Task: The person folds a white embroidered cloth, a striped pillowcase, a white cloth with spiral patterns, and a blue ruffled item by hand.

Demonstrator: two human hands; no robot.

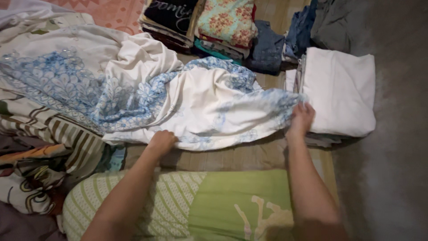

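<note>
your left hand (161,142) and right hand (302,118) each pinched an edge of the white-and-blue sheet (209,107); it lay rumpled, unfolded. folded white stack (343,89) sat done beside it.

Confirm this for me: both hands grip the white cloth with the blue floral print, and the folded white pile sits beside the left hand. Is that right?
Not quite. The folded white pile sits beside the right hand, not the left hand. The head view shows this. Both hands do grip the white cloth with the blue floral print.
</note>
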